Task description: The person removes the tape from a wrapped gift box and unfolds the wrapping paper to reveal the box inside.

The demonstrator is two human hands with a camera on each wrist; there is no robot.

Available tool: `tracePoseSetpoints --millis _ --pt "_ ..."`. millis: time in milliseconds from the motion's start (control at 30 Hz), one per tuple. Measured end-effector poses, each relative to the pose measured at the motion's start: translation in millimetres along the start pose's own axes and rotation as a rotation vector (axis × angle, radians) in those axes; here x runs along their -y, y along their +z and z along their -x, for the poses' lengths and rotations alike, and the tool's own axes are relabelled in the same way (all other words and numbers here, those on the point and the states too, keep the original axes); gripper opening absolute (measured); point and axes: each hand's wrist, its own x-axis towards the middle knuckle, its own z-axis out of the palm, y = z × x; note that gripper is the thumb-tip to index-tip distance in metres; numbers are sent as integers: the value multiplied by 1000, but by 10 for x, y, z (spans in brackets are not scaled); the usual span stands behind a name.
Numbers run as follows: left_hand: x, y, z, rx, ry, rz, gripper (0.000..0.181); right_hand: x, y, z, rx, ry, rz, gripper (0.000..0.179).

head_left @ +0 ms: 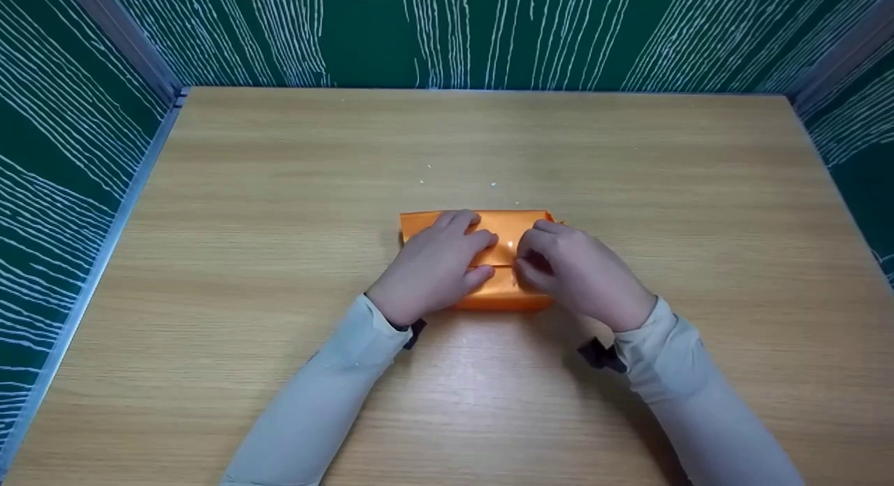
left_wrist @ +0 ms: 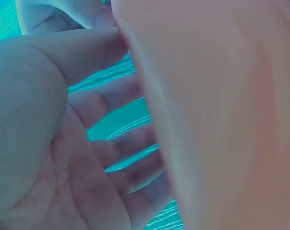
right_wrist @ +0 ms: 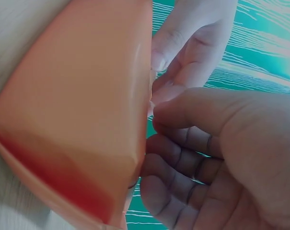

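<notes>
An orange paper-wrapped package (head_left: pixel 510 299) lies on the table, with a seam running across its top. My left hand (head_left: pixel 440 262) rests on the package's left part, fingers spread and thumb on the near side of the seam. The right hand (head_left: pixel 583 273) is at the right part of the seam, fingers curled, thumb and index finger together. In the right wrist view a small pale piece that looks like clear tape (right_wrist: pixel 151 108) shows at those fingertips, mostly hidden. A folded end flap with a reddish hollow (right_wrist: pixel 53 175) shows on the package's right end.
The wooden table (head_left: pixel 279 172) carries several tiny white scraps (head_left: pixel 493 184) beyond the package. Green panels with white lines (head_left: pixel 370 39) stand along the back and both sides. Dark wrist straps (head_left: pixel 601 355) sit at both cuffs.
</notes>
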Motion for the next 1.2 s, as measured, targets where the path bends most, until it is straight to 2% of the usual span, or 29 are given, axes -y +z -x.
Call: tracePoseSetpoints --millis 133,233,367,500,600,833,1000,1200 --pt "0 1 0 4 -4 -7 47 5 5 -5 -8 28 -26 3" --pt "-3 -1 -1 8 -7 -17 48 36 30 0 -4 62 -5 5" --pt "-1 -2 1 17 -13 -22 50 75 69 0 50 103 60 22" --pt "9 2 2 8 -4 -25 48 79 44 9 88 125 23 25" --pt "13 8 0 1 3 -29 46 79 24 11 79 108 10 18" --pt "8 8 9 3 -5 -38 47 126 68 -6 13 -16 136 4" --pt "-3 8 2 6 -5 -48 48 110 52 1 -11 -20 150 4" --pt "-17 -10 1 8 -2 -31 47 49 8 6 -34 -15 91 5"
